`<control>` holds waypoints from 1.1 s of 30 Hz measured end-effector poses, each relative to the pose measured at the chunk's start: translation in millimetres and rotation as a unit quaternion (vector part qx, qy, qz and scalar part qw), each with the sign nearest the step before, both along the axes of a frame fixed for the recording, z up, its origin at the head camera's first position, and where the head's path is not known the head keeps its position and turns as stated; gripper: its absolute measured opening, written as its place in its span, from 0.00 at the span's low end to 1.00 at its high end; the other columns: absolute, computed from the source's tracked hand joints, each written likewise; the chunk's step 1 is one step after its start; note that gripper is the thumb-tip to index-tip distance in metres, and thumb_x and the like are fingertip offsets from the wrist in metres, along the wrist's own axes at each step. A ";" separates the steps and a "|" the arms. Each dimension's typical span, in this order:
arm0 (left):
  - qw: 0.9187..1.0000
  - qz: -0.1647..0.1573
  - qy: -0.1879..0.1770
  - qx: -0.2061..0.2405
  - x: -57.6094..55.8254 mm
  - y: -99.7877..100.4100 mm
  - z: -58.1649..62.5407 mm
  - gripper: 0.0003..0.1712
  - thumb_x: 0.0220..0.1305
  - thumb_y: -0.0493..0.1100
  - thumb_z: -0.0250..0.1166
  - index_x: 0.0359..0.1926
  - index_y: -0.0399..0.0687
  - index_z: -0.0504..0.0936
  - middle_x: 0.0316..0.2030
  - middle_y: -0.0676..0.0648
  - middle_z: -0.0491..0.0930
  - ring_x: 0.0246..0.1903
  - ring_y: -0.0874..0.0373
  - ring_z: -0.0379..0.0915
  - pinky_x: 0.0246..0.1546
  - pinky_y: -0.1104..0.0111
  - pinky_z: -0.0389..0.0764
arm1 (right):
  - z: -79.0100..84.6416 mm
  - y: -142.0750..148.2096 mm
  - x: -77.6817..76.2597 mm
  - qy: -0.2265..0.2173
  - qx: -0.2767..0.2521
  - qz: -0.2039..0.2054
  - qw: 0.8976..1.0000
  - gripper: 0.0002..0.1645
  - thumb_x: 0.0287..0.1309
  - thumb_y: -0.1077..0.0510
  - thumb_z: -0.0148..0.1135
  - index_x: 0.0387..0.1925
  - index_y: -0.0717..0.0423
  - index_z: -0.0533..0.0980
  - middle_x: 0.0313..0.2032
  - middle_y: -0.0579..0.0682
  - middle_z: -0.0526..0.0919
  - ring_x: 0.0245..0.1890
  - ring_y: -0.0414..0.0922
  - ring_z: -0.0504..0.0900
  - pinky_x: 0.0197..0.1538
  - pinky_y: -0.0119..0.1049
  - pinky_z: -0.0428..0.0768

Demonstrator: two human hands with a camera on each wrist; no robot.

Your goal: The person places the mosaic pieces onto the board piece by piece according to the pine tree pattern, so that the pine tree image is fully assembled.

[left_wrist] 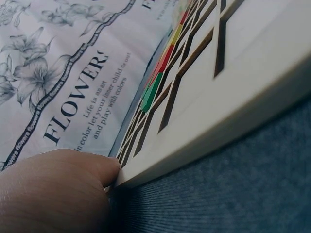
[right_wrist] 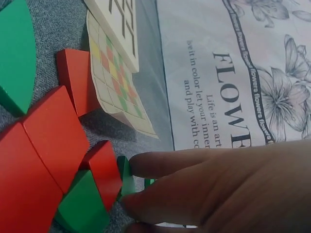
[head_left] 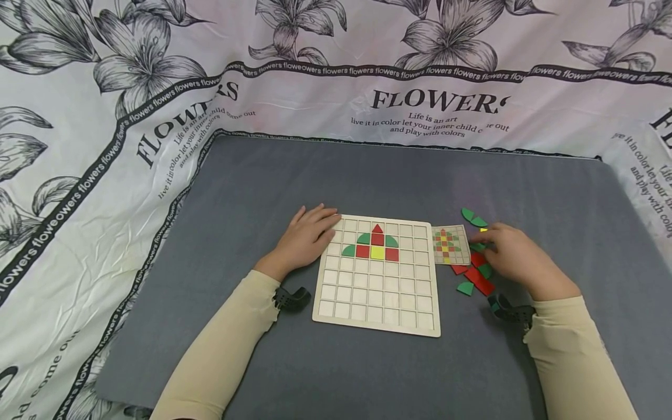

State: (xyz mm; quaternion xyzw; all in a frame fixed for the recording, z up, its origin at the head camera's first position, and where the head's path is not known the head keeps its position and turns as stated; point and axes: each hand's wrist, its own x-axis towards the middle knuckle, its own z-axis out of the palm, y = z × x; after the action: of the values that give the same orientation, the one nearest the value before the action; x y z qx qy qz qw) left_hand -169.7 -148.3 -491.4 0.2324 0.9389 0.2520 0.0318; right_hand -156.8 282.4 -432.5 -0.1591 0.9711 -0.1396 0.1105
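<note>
A wooden grid board lies on the table, with a red triangle, red squares, a yellow square and green quarter-circles in its upper cells. My left hand rests at the board's upper left corner, fingers extended; in the left wrist view the thumb touches the edge. Over the loose pieces to the right of the board, my right hand has thumb and finger around a green quarter-circle piece. Red pieces and other green pieces lie close to these fingertips.
A pattern card with a coloured grid lies against the board's right edge. Two green pieces sit beyond the right hand, and a single one is nearer. Flower-printed cloth rises behind the grey table.
</note>
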 end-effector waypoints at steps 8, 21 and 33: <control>1.000 -0.001 0.000 0.002 0.2 0.0 1.0 0.27 0.85 0.50 0.50 0.78 0.52 0.70 0.78 0.48 0.65 0.82 0.48 0.49 0.83 0.47 0.37 | -0.9 1.1 0.6 -0.006 0.007 -0.005 1.000 0.21 0.61 0.71 0.61 0.55 0.69 0.84 0.49 0.69 0.80 0.39 0.56 0.76 0.38 0.48 0.79; 1.000 0.002 0.008 0.003 0.0 0.1 0.6 0.27 0.85 0.50 0.50 0.78 0.53 0.71 0.78 0.48 0.66 0.82 0.49 0.49 0.83 0.47 0.38 | -3.2 2.2 -3.0 0.018 0.010 0.014 1.000 0.18 0.63 0.64 0.71 0.52 0.70 0.84 0.39 0.62 0.83 0.35 0.52 0.78 0.37 0.50 0.80; 1.000 0.006 -0.002 0.004 -0.4 0.6 -0.5 0.27 0.85 0.51 0.50 0.78 0.54 0.70 0.78 0.49 0.65 0.82 0.50 0.48 0.83 0.49 0.36 | -3.6 -1.0 -1.9 0.023 0.017 -0.001 1.000 0.17 0.65 0.62 0.70 0.49 0.74 0.83 0.43 0.66 0.85 0.41 0.58 0.83 0.46 0.60 0.84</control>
State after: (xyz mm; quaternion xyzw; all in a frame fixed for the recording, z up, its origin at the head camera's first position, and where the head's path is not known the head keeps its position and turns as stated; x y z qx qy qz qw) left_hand -170.1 -147.8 -492.0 0.2261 0.9393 0.2563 0.0309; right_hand -158.7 281.4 -436.2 -0.1591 0.9758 -0.1191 0.0907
